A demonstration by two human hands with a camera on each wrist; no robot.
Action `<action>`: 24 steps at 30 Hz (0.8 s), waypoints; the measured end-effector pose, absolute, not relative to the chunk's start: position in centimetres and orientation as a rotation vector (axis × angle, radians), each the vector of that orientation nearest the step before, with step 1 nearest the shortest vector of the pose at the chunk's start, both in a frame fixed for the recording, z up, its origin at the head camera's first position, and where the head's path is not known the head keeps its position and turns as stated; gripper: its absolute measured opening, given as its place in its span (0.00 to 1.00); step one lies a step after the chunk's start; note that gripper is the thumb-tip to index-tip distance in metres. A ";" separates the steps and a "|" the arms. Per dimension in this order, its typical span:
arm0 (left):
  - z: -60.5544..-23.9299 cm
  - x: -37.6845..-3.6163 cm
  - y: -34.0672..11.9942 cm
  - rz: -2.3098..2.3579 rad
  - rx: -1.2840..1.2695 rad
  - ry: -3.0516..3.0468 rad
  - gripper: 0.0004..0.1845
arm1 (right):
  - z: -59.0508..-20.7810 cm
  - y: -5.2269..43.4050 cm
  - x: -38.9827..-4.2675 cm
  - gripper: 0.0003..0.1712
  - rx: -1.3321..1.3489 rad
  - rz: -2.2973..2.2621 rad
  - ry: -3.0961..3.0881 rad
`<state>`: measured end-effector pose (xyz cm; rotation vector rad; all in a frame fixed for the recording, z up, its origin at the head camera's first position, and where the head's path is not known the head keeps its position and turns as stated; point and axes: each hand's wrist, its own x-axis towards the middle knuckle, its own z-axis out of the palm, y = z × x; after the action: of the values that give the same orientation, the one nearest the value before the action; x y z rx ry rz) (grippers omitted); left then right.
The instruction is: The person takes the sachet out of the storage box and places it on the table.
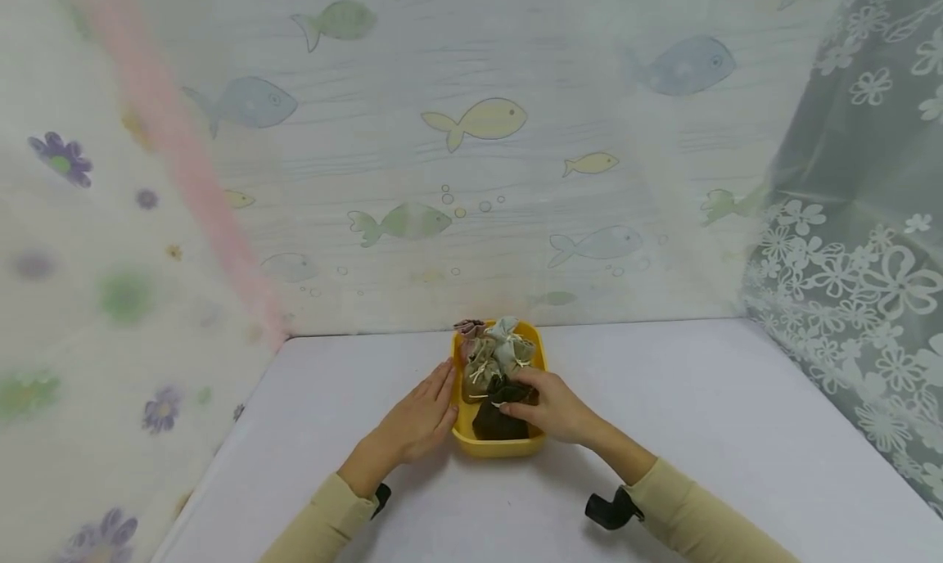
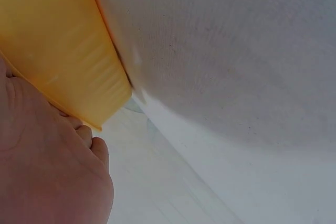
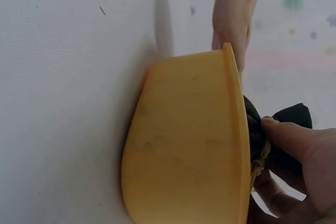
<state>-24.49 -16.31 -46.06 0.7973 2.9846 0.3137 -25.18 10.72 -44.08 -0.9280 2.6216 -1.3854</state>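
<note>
At the near end of the yellow tray [image 1: 501,447], your right hand [image 1: 556,407] pinches the tied neck of the dark drawstring pouch [image 1: 495,420], thumb and fingers curled round the gather, probably because that is the easiest part to grip. Behind it in the same tray sit a tan pouch [image 1: 480,367], a pale grey pouch [image 1: 510,346] and a pinkish one [image 1: 468,328], packed close together. Your left hand [image 1: 420,420] lies flat with straight fingers against the tray's left wall, seemingly to steady it on the white table [image 1: 700,432].

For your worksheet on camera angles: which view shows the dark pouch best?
The head view: the dark pouch lies in the yellow tub, pinched by the right hand. The right wrist view shows only its top; the left wrist view shows none.
</note>
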 end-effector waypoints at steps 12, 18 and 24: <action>-46.0 -24.4 -16.0 0.337 0.791 2.977 0.35 | -41.5 12.2 -25.0 0.10 -1.055 -1.465 2.588; -45.8 -24.8 -15.9 0.329 0.812 3.009 0.35 | -39.3 13.4 -25.1 0.10 -1.056 -1.482 2.615; -46.1 -24.7 -16.2 0.326 0.807 2.986 0.35 | -38.1 14.5 -24.5 0.08 -1.015 -1.499 2.644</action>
<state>-24.68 -16.25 -46.09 0.8067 2.9860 0.3257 -24.51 14.54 -38.14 -1.0152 2.6438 -1.4995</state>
